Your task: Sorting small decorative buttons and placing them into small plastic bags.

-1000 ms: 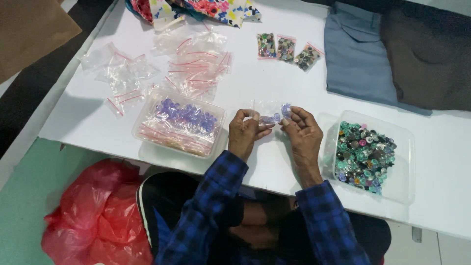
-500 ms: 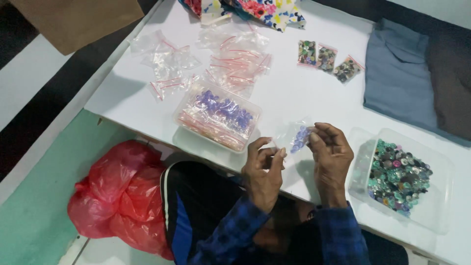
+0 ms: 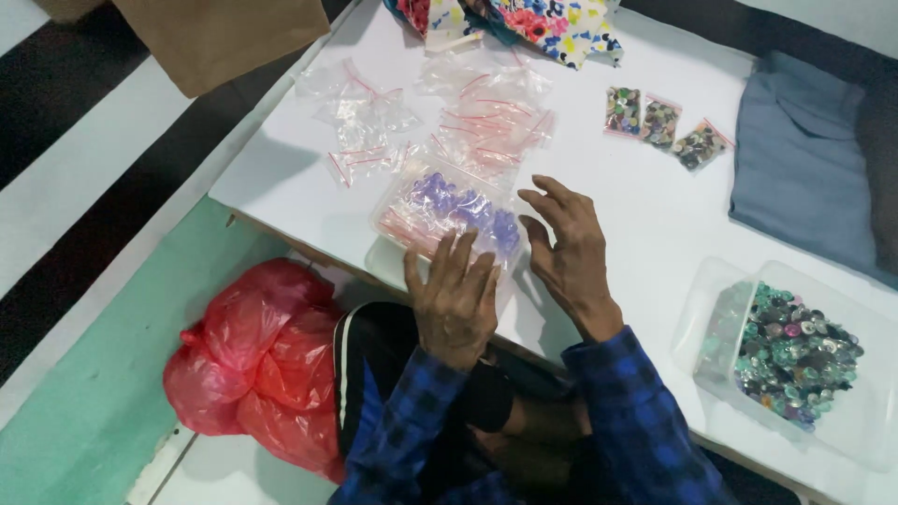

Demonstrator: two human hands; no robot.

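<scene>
Centrally, clear tray (image 3: 398,210) of purple-filled bags, clear tub (image 3: 716,318) of buttons

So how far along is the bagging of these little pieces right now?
Done: three filled small bags lie at the far side of the white table. In hand: the left hand rests on the clear tray of purple pieces, and the right hand hovers open beside it. Left: a heap of empty zip bags and a tub of mixed pieces.

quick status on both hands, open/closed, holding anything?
Left hand: open, fingers spread, resting on the near edge of the clear tray of filled bags; holding nothing.
Right hand: open, fingers spread beside the tray; holding nothing.
</scene>
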